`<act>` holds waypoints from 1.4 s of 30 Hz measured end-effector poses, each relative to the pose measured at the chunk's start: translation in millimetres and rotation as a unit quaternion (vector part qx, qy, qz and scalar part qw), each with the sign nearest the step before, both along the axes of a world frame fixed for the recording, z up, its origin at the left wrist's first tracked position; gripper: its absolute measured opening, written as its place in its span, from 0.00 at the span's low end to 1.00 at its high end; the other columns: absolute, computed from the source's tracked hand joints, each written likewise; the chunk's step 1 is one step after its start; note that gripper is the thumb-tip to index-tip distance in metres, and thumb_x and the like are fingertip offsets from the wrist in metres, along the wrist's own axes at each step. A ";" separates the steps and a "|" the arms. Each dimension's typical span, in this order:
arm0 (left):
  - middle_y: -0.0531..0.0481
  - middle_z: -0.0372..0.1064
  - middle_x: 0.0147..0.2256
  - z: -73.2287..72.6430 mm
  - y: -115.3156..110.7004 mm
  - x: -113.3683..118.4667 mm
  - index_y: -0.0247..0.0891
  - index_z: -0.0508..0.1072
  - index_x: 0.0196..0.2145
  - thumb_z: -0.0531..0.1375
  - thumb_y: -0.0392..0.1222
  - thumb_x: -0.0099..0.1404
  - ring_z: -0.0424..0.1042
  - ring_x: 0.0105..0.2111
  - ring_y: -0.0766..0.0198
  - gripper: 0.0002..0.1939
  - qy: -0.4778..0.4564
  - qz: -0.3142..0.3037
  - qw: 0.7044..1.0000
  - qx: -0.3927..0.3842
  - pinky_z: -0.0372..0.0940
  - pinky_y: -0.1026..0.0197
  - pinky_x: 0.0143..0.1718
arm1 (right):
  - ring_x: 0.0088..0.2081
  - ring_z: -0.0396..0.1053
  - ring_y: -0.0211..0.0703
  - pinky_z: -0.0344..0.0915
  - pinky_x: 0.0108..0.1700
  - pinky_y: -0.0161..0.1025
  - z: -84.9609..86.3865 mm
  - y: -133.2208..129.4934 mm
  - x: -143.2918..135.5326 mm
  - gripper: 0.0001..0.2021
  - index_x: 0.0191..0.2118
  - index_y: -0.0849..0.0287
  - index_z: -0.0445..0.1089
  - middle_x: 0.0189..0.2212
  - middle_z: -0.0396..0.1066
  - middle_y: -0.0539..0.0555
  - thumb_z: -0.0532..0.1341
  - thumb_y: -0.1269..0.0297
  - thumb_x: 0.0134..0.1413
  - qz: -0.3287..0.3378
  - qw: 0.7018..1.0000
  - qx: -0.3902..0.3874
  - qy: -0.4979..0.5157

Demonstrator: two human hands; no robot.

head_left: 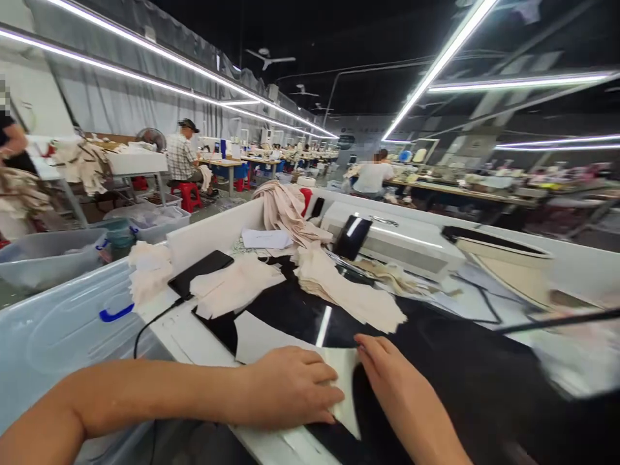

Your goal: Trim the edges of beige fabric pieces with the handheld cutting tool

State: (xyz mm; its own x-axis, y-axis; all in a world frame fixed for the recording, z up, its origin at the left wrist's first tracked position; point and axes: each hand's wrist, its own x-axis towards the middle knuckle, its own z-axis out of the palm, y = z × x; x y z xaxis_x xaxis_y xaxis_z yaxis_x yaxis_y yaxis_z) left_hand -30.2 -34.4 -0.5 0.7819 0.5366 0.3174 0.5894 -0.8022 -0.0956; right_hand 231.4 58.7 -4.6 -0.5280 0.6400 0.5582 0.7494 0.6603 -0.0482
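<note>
A white pattern-like sheet [261,337] lies on the glossy black work surface [285,300], with a paler cream piece [346,371] at its right end. My left hand [295,386] rests flat over them, its fingers spread on the cream piece. At that piece's upper right edge is my right hand [387,368], fingertips touching the edge and fingers extended. Beyond the hands lie a stack of cream cut fabric [346,287] and another pile of cream pieces [235,284]. What lies beneath my left palm is hidden.
A black flat device [201,274] with a cable sits left. A phone [352,237] leans on a white machine [402,239] behind. Draped fabric [285,206] hangs over the white rim. A blue plastic lid [62,336] is beside the table. Other people sit farther off.
</note>
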 end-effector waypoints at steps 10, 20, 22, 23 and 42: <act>0.39 0.88 0.64 -3.5 -28.6 -24.0 0.38 0.84 0.70 0.72 0.38 0.88 0.86 0.68 0.49 0.17 -0.112 -0.001 0.994 -0.020 0.79 0.49 0.78 | 0.42 0.84 0.47 0.77 0.41 0.38 17.8 -89.2 -33.9 0.14 0.45 0.48 0.81 0.40 0.86 0.50 0.72 0.80 0.74 -0.005 0.991 -0.017 -0.130; 0.45 0.84 0.74 -56.1 -22.5 -45.2 0.48 0.88 0.71 0.58 0.39 0.93 0.82 0.73 0.50 0.22 -0.152 0.005 0.988 -0.025 0.74 0.49 0.82 | 0.37 0.81 0.47 0.76 0.40 0.41 11.2 -133.1 -32.2 0.13 0.54 0.55 0.80 0.41 0.86 0.53 0.70 0.81 0.74 0.039 0.991 -0.013 -0.129; 0.47 0.84 0.74 -59.7 -21.6 -48.0 0.51 0.88 0.72 0.58 0.42 0.94 0.82 0.73 0.50 0.22 -0.155 0.007 0.987 -0.033 0.75 0.50 0.81 | 0.35 0.80 0.46 0.76 0.38 0.41 10.4 -137.8 -32.9 0.12 0.54 0.57 0.81 0.38 0.86 0.52 0.69 0.81 0.74 0.046 0.993 0.005 -0.110; 0.48 0.84 0.74 -59.5 -21.3 -48.9 0.52 0.87 0.74 0.57 0.44 0.95 0.83 0.73 0.51 0.22 -0.155 0.008 0.987 -0.037 0.76 0.50 0.80 | 0.35 0.80 0.45 0.76 0.39 0.41 12.7 -140.0 -32.1 0.12 0.54 0.57 0.81 0.38 0.86 0.51 0.69 0.80 0.75 0.051 0.994 0.016 -0.098; 0.50 0.86 0.72 -10.8 -16.0 -56.4 0.59 0.85 0.78 0.57 0.51 0.97 0.88 0.69 0.52 0.23 -0.138 -0.029 0.988 -0.064 0.83 0.57 0.69 | 0.63 0.85 0.57 0.83 0.63 0.54 87.9 -85.0 34.6 0.54 0.80 0.45 0.64 0.67 0.81 0.61 0.84 0.31 0.59 -0.058 0.833 -0.035 0.549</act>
